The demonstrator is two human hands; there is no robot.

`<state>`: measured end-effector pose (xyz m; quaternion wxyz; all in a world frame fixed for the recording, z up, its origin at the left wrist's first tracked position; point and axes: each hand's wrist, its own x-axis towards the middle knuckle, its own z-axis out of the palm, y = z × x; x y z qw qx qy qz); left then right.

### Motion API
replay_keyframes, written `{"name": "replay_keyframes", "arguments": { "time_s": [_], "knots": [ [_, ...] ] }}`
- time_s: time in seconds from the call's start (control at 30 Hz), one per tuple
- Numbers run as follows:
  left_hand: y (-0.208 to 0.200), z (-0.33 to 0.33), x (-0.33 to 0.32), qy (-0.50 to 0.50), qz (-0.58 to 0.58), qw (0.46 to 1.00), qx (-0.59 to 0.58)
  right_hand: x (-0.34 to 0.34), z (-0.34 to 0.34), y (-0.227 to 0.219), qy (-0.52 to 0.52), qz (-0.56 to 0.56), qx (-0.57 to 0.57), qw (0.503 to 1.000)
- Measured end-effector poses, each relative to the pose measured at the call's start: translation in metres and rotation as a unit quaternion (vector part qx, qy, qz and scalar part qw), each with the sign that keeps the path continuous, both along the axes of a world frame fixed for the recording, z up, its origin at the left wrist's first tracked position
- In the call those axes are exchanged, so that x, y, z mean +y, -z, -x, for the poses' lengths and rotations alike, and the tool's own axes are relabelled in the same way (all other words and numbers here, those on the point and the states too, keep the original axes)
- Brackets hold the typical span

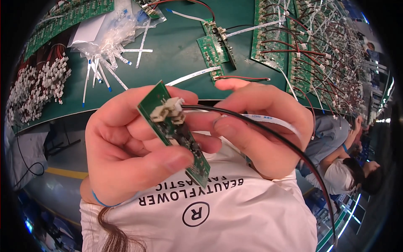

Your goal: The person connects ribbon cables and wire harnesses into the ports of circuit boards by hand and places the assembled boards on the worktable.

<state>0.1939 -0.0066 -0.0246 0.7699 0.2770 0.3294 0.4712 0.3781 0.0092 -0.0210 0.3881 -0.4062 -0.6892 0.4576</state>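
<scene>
Open green mat [176, 59] lay between the ribbon-cable pile [105, 38] on the left and the wired circuit boards [302, 46] on the right, offering a passage. Two loose small boards [216, 44] and a red-black lead [241, 78] partly obstructed that gap. White connector bundles [37, 88] blocked the mat's far left edge.

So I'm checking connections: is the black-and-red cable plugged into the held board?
Plugged in: the cable ends in a white connector on the green board.
</scene>
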Motion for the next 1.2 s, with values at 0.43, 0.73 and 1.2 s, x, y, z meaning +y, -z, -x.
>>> {"name": "replay_keyframes", "arguments": {
  "time_s": [0.43,0.73,1.2],
  "knots": [
    [0.001,0.000,0.000,-0.055,0.035,0.991,0.116,0.003,0.016,-0.014,-0.044,-0.038,0.015,0.998],
    [0.005,0.001,0.001,-0.076,0.015,0.990,0.120,0.007,0.021,-0.009,-0.054,-0.053,0.004,0.997],
    [0.004,0.003,0.002,-0.067,0.030,0.990,0.122,0.023,0.013,-0.004,-0.198,-0.110,0.079,0.971]
  ]
}}
